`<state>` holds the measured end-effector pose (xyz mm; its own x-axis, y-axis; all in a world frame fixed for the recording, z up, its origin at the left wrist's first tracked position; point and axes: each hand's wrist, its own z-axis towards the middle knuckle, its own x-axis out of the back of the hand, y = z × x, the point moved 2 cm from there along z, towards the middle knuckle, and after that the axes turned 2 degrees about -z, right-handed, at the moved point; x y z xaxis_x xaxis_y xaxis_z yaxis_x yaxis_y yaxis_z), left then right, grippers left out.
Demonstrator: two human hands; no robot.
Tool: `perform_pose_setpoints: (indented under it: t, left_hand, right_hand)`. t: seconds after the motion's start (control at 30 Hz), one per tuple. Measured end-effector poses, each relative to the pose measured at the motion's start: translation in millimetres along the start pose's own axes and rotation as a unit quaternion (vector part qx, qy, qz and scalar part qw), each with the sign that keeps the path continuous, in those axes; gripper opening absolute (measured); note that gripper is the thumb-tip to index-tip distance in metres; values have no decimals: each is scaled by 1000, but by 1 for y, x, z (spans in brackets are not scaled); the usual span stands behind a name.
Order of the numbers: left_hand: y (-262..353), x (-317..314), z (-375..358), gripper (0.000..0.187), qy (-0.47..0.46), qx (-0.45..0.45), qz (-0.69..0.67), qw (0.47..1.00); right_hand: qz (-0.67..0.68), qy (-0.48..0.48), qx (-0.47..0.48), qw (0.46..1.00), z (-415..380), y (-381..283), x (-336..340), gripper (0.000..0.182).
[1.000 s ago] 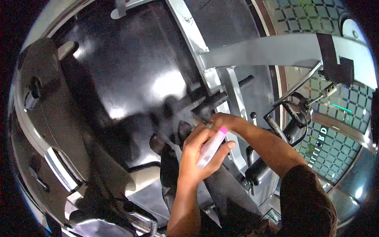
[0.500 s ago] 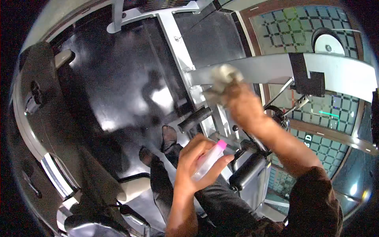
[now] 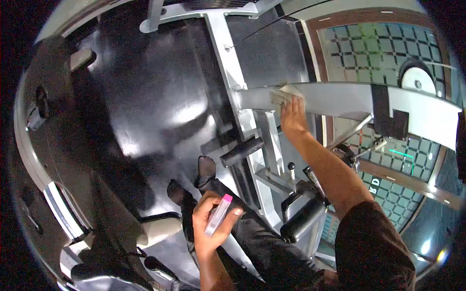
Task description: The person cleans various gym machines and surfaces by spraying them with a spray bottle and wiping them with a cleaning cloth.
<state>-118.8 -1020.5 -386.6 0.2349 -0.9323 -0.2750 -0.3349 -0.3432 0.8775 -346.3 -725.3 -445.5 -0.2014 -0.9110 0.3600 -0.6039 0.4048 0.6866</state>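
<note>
My left hand is wrapped round a clear bottle with a pink top, held upright-tilted above my legs. My right hand presses a pale cloth against the side of a wide silver-grey machine beam, near the beam's left end. The cloth lies under my fingers, and part of it sticks out beyond them. A black band wraps the beam farther right.
Black padded rollers and a black cylinder stick out of the frame below the beam. A silver upright runs along the dark floor. Patterned glass panels stand at the right, a large dark machine at the left.
My right hand and the cloth, blurred before, now rest sharply on the beam. My left hand with the bottle has moved left and lower. The view has shifted slightly.
</note>
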Motion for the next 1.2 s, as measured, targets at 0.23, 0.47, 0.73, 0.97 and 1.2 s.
perform_pose_setpoints:
  t: [0.23, 0.47, 0.73, 0.97, 1.2]
  left_hand:
    - [-11, 23, 17, 33, 36, 42, 50, 997]
    - [-74, 20, 22, 36, 32, 116, 64, 991]
    - [-94, 1, 20, 37, 5, 130, 55, 990]
    - [-20, 1, -1, 33, -8, 40, 59, 997]
    - [40, -7, -88, 29, 49, -8, 43, 998]
  right_hand:
    - [99, 101, 141, 980, 126, -79, -83, 44]
    - [177, 53, 163, 969, 221, -170, -136, 46]
    - [90, 132, 116, 980, 211, -173, -138, 42]
    - [-4, -32, 145, 989, 136, -95, -66, 49]
    - [121, 198, 93, 968, 64, -6, -73, 40]
